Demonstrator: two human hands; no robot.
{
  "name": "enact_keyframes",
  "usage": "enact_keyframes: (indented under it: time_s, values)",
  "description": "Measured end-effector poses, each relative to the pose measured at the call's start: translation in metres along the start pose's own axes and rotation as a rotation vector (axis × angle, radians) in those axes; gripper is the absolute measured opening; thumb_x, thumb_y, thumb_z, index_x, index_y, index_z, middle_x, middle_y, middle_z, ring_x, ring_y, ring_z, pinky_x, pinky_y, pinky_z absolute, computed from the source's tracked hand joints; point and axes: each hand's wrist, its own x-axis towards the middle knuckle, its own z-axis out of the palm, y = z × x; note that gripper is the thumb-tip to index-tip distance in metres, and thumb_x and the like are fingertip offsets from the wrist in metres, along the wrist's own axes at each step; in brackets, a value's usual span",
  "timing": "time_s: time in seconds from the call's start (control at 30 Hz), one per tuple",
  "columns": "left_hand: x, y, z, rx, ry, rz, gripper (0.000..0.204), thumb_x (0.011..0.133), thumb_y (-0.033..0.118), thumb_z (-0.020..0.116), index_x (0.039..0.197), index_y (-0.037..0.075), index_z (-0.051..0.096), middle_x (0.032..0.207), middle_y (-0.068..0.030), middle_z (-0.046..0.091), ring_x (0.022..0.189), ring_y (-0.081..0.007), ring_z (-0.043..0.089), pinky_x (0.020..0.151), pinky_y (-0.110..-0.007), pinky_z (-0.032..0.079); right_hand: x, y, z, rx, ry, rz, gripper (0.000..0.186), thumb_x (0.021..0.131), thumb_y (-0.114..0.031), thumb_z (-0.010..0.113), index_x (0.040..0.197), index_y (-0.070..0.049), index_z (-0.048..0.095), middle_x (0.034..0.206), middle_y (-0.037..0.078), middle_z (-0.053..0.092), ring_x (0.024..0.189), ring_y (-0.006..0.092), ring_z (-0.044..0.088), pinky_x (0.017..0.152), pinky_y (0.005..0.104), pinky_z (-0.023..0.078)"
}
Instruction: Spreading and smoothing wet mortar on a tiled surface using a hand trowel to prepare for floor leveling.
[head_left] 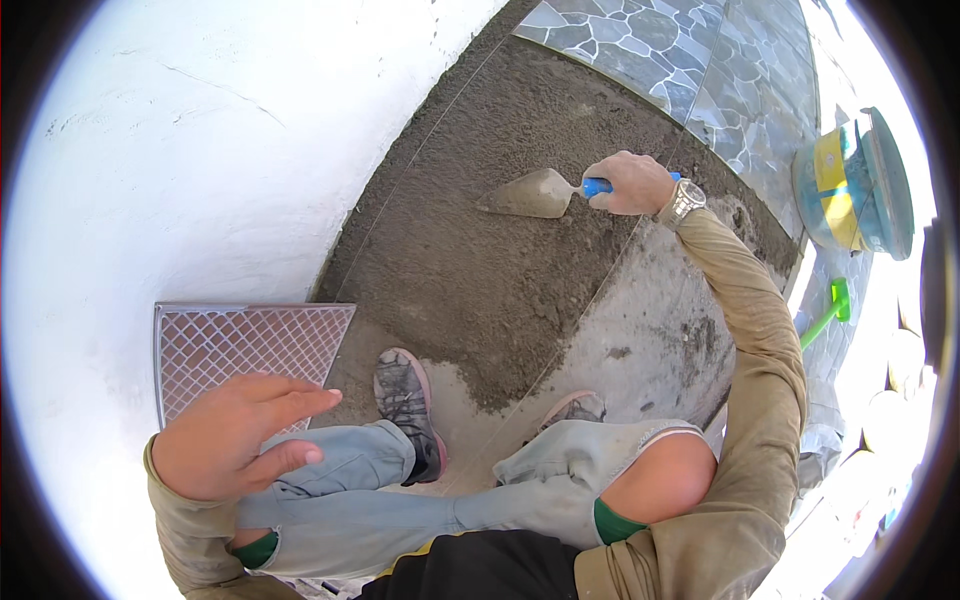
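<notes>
My right hand (pixel 632 184) is wrapped round the blue handle of a pointing trowel (pixel 540 195). Its mortar-smeared metal blade points left, over a bed of wet grey mortar (pixel 470 260); whether it touches the mortar I cannot tell. A taut thin string line (pixel 420 150) runs along the mortar beside the wall. At lower left my left hand (pixel 245 430) is raised with its fingers stretched out, holding nothing. Beneath and beyond that hand, a tile with a white lattice back (pixel 250 340) leans by the wall, partly hidden by the hand.
A white wall (pixel 230 150) bounds the left side. Stone-patterned tiles (pixel 640 45) lie at the far right. A blue-green bucket with a yellow label (pixel 840 185) stands on the right, near a green-handled tool (pixel 832 312). My shoe (pixel 408 405) is at the mortar's near edge.
</notes>
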Motion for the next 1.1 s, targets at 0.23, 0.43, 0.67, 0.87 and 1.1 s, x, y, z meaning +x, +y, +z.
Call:
enact_keyframes:
  time_s: [0.23, 0.43, 0.67, 0.87, 1.1]
  values:
    - [0.009, 0.012, -0.007, -0.014, -0.07, 0.001, 0.052, 0.097, 0.035, 0.068, 0.138, 0.003, 0.062, 0.123, -0.0215, 0.068, 0.111, -0.0395, 0.065, 0.095, -0.045, 0.052, 0.062, 0.037, -0.019, -0.119, 0.239, 0.15, 0.035, 0.084, -0.03, 0.064, 0.111, -0.011, 0.076, 0.103, 0.018, 0.076, 0.103, 0.0382, 0.072, 0.092, 0.0496, 0.057]
    - [0.013, 0.012, -0.004, -0.024, -0.027, -0.059, 0.049, 0.096, 0.032, 0.07, 0.135, 0.002, 0.063, 0.12, -0.0209, 0.069, 0.107, -0.0384, 0.066, 0.091, -0.044, 0.054, 0.121, 0.041, -0.039, -0.164, 0.203, 0.365, 0.035, 0.085, -0.026, 0.062, 0.112, -0.006, 0.074, 0.113, 0.024, 0.073, 0.109, 0.0389, 0.071, 0.094, 0.0523, 0.055]
    - [0.011, 0.011, -0.004, -0.013, -0.012, -0.068, 0.049, 0.096, 0.032, 0.07, 0.134, 0.002, 0.064, 0.118, -0.0198, 0.07, 0.102, -0.0378, 0.068, 0.087, -0.043, 0.055, 0.117, 0.019, -0.022, 0.031, 0.178, 0.358, 0.041, 0.086, -0.028, 0.06, 0.112, 0.001, 0.074, 0.118, 0.027, 0.071, 0.113, 0.0437, 0.069, 0.099, 0.0498, 0.055]
    - [0.018, 0.017, -0.004, 0.035, -0.01, 0.0, 0.049, 0.098, 0.034, 0.069, 0.135, 0.003, 0.063, 0.118, -0.0197, 0.07, 0.102, -0.038, 0.068, 0.087, -0.044, 0.055, 0.132, 0.017, -0.022, 0.121, 0.235, 0.469, 0.04, 0.091, -0.025, 0.057, 0.12, -0.002, 0.073, 0.125, 0.026, 0.069, 0.119, 0.0421, 0.067, 0.102, 0.0493, 0.054]
    - [0.028, 0.034, -0.002, 0.093, -0.06, 0.054, 0.05, 0.098, 0.036, 0.068, 0.135, 0.003, 0.064, 0.118, -0.0187, 0.07, 0.104, -0.0374, 0.067, 0.088, -0.044, 0.055, 0.149, 0.015, -0.015, 0.152, 0.254, 0.446, 0.037, 0.094, -0.018, 0.054, 0.121, -0.002, 0.073, 0.126, 0.025, 0.069, 0.117, 0.042, 0.068, 0.101, 0.0513, 0.054]
